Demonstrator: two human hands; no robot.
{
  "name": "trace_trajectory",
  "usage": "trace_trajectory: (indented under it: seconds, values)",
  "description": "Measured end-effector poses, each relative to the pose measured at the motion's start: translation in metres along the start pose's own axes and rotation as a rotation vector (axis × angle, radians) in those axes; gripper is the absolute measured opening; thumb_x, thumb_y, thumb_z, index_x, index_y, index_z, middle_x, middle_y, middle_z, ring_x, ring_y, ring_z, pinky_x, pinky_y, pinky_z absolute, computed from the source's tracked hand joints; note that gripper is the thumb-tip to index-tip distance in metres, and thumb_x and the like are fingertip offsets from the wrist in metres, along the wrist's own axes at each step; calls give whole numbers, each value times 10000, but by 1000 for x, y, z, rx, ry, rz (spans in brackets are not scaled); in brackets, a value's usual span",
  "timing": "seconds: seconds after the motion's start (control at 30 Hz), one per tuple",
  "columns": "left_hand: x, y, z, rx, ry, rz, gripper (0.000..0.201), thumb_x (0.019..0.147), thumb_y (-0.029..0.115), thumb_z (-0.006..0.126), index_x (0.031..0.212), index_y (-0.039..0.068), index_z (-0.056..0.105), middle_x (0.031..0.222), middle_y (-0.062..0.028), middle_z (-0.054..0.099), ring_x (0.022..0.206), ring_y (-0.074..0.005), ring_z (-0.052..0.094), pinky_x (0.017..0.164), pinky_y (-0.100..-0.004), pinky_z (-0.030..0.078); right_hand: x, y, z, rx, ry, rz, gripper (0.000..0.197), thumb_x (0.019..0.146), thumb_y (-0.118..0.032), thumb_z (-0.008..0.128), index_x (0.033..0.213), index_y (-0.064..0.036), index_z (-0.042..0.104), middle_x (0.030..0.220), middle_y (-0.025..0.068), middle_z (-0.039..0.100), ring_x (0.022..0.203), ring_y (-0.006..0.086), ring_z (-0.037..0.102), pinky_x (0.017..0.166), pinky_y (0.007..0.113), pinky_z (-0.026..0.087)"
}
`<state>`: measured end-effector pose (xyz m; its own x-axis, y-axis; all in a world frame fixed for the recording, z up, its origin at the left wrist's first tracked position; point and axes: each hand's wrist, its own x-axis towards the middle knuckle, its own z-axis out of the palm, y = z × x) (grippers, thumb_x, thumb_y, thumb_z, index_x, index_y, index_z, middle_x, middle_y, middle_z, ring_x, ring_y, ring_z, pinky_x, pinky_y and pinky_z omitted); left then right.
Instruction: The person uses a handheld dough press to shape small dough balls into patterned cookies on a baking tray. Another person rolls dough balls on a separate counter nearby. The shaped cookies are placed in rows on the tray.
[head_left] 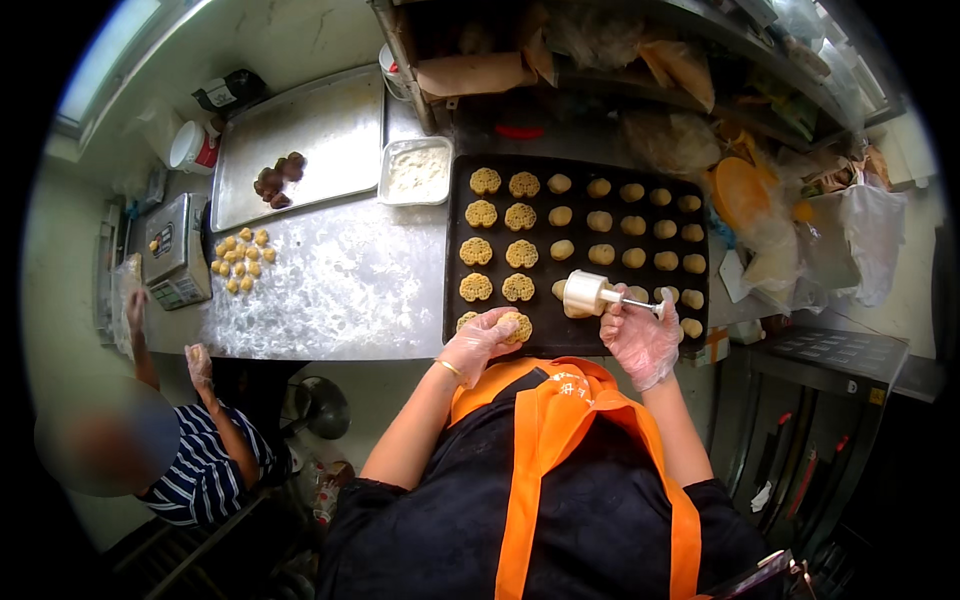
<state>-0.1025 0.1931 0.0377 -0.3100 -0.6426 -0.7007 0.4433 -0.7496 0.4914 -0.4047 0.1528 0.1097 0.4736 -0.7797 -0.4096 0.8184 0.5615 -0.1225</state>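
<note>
My left hand (pixel 478 345), in a clear plastic glove, pinches a patterned molded pastry (pixel 515 328) low over the near left part of a black baking tray (pixel 546 232). My right hand (pixel 641 342), also gloved, grips a white plunger-type pastry press (pixel 586 293) by its metal rod. The press lies sideways above the tray, with a dough ball (pixel 560 289) partly behind its barrel. Molded pastries (pixel 520 217) fill the tray's two left columns. Plain dough balls (pixel 633 226) stand in rows to the right.
Left on the floured steel table (pixel 330 300) sit small yellow dough pieces (pixel 240 262), a scale (pixel 175 250) and a metal tray (pixel 340 120) with dark lumps (pixel 280 180). A flour tub (pixel 416 172) adjoins the black tray. A co-worker (pixel 215 450) works at left; shelves (pixel 600 75) overhang the back.
</note>
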Motion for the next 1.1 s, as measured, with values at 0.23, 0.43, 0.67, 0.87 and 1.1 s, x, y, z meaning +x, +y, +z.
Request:
trace_trajectory:
  seconds: [0.23, 0.43, 0.67, 0.87, 1.1]
  values:
    - [35, -28, 22, 297, 348, 13, 309, 1034, 172, 729, 1275, 24, 603, 1089, -47, 689, 918, -143, 691, 790, -301, 591, 15, -21, 9, -64, -83, -10, 724, 951, -513, 760, 1392, 28, 567, 1192, 190, 676, 988, 263, 659, 912, 387, 542]
    - [35, -28, 36, 451, 462, 53, 292, 991, 176, 780, 1180, 5, 637, 901, -63, 690, 765, -112, 621, 656, -299, 538, 26, -39, 19, -134, -96, 1, 742, 961, -514, 749, 1420, 35, 557, 1198, 195, 672, 992, 260, 656, 917, 381, 540]
    - [26, -34, 29, 1272, 480, 299, 337, 944, 297, 769, 1058, -10, 694, 987, -230, 730, 940, -412, 703, 829, -489, 556, 84, -88, 55, -188, -77, -88, 643, 1021, -458, 700, 1433, 9, 542, 1243, 153, 666, 1085, 257, 686, 892, 356, 557]
    - [22, -28, 38, 1361, 570, 255, 275, 960, 278, 721, 965, 6, 686, 957, -287, 699, 966, -451, 703, 825, -562, 550, 174, -91, 59, -507, 115, -132, 506, 1007, -411, 746, 1296, -25, 593, 1151, 140, 666, 1026, 226, 697, 755, 294, 589]
    - [15, -26, 48, 1418, 697, 218, 317, 1032, 336, 643, 981, 23, 660, 876, -256, 717, 874, -465, 710, 783, -543, 562, 217, -85, 52, -599, 156, -52, 525, 975, -387, 796, 1339, -73, 585, 1205, 103, 626, 979, 192, 703, 740, 259, 588]
